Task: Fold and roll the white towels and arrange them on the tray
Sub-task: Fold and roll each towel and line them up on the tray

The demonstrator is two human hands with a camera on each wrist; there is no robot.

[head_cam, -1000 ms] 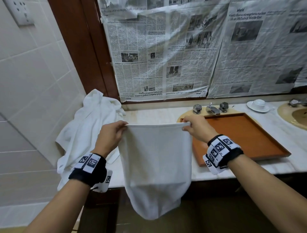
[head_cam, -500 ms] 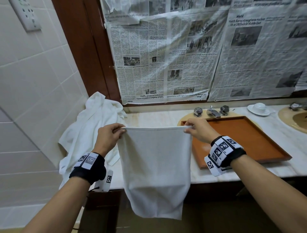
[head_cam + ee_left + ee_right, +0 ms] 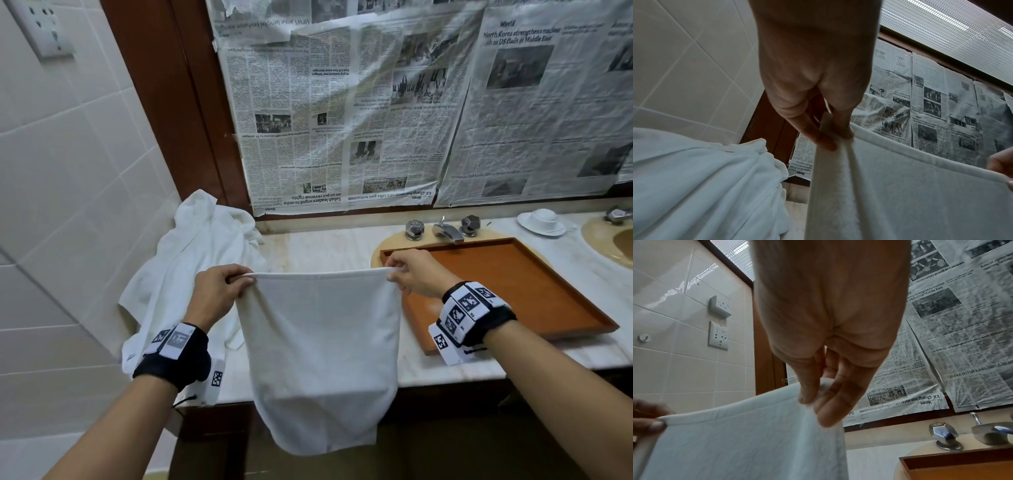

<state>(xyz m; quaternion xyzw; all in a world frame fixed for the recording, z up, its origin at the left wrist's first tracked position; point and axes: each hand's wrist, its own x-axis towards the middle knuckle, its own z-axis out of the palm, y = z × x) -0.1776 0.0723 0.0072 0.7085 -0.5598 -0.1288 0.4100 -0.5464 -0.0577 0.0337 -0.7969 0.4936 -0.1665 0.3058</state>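
A white towel (image 3: 320,356) hangs doubled in front of the counter, its top edge stretched level between my hands. My left hand (image 3: 219,291) pinches the towel's top left corner, and in the left wrist view the left hand (image 3: 830,139) has thumb and fingers clamped on the towel (image 3: 910,194). My right hand (image 3: 411,272) pinches the top right corner; in the right wrist view the right hand (image 3: 822,400) grips the towel (image 3: 748,439) at its hem. The brown wooden tray (image 3: 513,291) lies over the basin to the right, bare inside.
A heap of white towels (image 3: 191,270) lies at the counter's left end against the tiled wall. A tap (image 3: 445,231) with two handles stands behind the tray. A white cup on a saucer (image 3: 541,221) sits at the back right. Newspaper (image 3: 376,102) covers the mirror.
Both hands have kept their pinch on the towel's top corners and held it taut; the towel's lower end swung slightly while the view shifted a little.
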